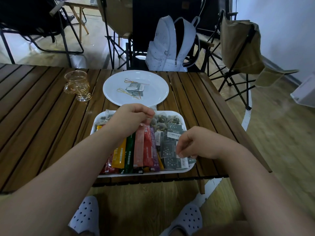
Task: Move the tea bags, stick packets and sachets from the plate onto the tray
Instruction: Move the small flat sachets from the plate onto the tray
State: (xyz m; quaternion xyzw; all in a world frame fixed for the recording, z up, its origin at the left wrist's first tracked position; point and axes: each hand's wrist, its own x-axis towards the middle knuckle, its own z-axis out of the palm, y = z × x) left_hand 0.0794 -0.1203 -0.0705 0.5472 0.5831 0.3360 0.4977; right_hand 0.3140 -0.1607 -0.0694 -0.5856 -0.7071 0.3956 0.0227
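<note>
A white round plate (153, 82) sits at the table's far middle with a few dark sachets (135, 87) and loose strings on it. In front of it the white tray (188, 168) is packed with coloured stick packets (143, 147), mesh tea bags (161, 119) along its far side and dark starred sachets (169, 149) on the right. My left hand (131, 116) hovers over the tray's far left, fingers pinched near a tea bag. My right hand (196, 143) rests over the tray's right side, fingertips pinching a sachet edge.
An amber glass cup (77, 86) stands left of the plate on the slatted wooden table (42, 108). Behind the table are a white backpack (168, 43) and folding chairs (238, 48). The table's near edge runs just below the tray.
</note>
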